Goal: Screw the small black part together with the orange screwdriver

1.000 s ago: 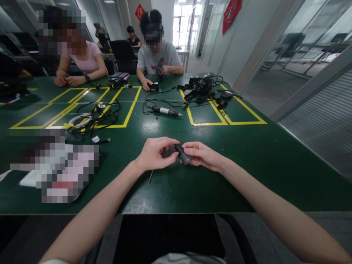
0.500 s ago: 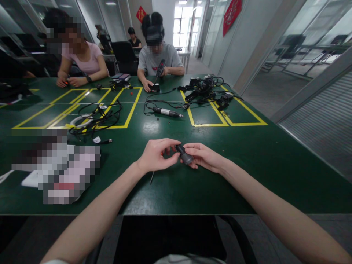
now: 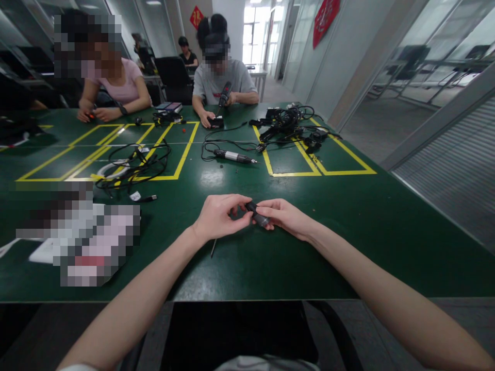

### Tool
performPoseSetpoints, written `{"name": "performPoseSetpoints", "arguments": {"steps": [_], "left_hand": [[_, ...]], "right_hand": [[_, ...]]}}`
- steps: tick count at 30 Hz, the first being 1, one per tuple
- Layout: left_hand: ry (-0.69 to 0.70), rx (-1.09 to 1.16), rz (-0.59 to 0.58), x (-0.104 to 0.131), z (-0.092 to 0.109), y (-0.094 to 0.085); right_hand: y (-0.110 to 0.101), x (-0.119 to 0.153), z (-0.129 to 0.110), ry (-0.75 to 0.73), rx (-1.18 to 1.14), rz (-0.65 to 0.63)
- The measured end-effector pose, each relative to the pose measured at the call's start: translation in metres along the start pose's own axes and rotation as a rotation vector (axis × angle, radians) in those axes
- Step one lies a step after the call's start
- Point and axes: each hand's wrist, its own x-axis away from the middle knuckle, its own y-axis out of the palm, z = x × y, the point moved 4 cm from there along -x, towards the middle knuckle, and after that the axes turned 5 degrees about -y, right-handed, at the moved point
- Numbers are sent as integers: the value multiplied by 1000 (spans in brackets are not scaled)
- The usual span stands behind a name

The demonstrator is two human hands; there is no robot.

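Both hands hold a small black cylinder with a wider, greyish end [image 3: 261, 219], tilted above the table; it resembles a car charger or a small torch, but I cannot tell which. My left hand [image 3: 223, 216] pinches the narrow end between thumb and fingertips. Around the middle and the wide end, the fingers of my right hand [image 3: 284, 217] are closed. A thin dark rod [image 3: 213, 248], perhaps a screwdriver shaft, lies on the table under my left hand, its upper part hidden.
On the green table [image 3: 348, 247] lie a corded pen-shaped power tool [image 3: 234, 156], coiled black cables [image 3: 143, 159], a cable heap [image 3: 286, 123], a USB plug [image 3: 150, 198] and a blurred-out item [image 3: 96, 242]. A co-worker [image 3: 222, 82] opposite holds a power driver; another person [image 3: 116, 87] sits to the left.
The black cylinder has tilted or turned slightly, with its wide end a little higher and more covered by my right fingers. My left hand keeps its pinch.
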Motion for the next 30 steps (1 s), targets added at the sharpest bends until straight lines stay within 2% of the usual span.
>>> {"name": "performPoseSetpoints", "arguments": {"steps": [14,18,24,26,30], "left_hand": [[66,-138,86,0,4,7],[-9,-52,40,0,1,7],[-248,204,-63,0,-9,7],[-258,208,-69,0,-9,7],[-193,166,-67,2,-8,7]], "right_hand": [[1,-1,0,-37,124,38],[1,-1,-2,-58,140,36],[0,-2,-3,-93,157,70],[0,-2,-2,-96,157,72],[1,-1,-1,-91,154,60]]}}
